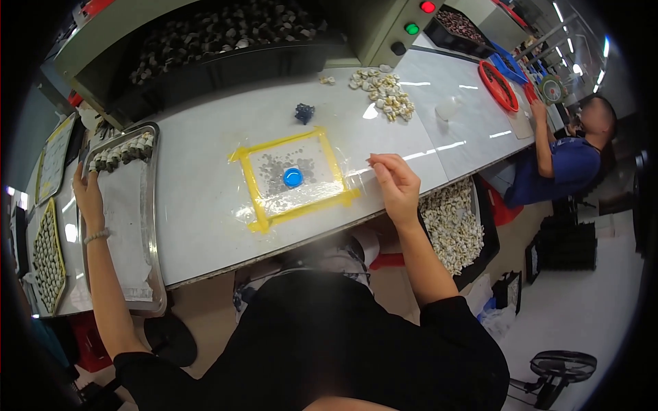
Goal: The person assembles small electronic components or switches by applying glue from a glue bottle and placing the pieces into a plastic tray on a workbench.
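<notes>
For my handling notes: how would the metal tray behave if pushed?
The tray is probably stiff, given its shiny, metallic-looking rim. Being wide and shallow, it would likely slide rather than tip.

The row of pieces (129,150) is white and black, the tape (281,142) yellow, the cap (293,178) blue (really bright!).

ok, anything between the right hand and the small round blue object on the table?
Nothing upright visible. Only the right strip of the flat yellow tape frame crosses the white tabletop between the right hand and the small round blue object.
</notes>
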{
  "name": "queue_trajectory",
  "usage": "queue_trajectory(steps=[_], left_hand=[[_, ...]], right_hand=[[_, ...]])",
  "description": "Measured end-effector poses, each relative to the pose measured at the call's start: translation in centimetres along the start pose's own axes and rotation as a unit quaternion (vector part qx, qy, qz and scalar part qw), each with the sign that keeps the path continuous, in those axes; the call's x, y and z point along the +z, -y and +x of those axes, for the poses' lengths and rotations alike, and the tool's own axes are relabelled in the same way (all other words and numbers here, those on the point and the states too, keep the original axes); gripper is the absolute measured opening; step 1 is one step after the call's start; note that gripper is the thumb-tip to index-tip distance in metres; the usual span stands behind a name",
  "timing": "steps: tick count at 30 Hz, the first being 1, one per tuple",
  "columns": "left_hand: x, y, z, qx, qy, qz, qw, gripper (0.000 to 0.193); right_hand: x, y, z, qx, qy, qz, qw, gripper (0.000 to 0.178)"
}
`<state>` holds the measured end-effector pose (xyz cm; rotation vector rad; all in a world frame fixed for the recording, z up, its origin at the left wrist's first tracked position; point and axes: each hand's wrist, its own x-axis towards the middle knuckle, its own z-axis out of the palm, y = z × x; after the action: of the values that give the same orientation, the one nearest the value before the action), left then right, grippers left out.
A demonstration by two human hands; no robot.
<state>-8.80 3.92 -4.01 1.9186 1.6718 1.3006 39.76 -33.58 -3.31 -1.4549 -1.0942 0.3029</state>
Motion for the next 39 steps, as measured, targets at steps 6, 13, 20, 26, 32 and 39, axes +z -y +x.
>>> queue_trajectory(steps=[6,13,20,26,32,39], left_hand=[[-0.5,-15.2,-13.2,0.09,0.208,-0.132,0.965,0.041],[1.3,-22.2,-24.2,0.227,0.313,-0.087,0.918,0.044],[4.7,-21.9,-26.8,0.212,0.292,-0.116,0.925,0.045],[6.0,-20.7,-28.0,0.219,0.25,-0.151,0.931,0.043],[6.1,-24.6,-31.2,0.3,0.337,-0.224,0.864,0.036],[9.4,-28.1,-30.4,0.302,0.296,-0.274,0.864,0.034]], right_hand=[[-8.8,-1.8,-2.3,0.035,-0.202,-0.027,0.978,0.016],[-25.5,-12.5,-13.2,0.162,-0.267,-0.303,0.9,0.036],[-26.6,-17.5,-18.4,0.465,-0.167,-0.412,0.765,0.085],[-22.3,-17.0,-15.3,0.495,-0.124,-0.405,0.759,0.085],[-27.2,-18.6,-19.6,0.446,-0.166,-0.418,0.774,0.077],[-24.5,-18.8,-18.9,0.515,-0.154,-0.346,0.769,0.079]])
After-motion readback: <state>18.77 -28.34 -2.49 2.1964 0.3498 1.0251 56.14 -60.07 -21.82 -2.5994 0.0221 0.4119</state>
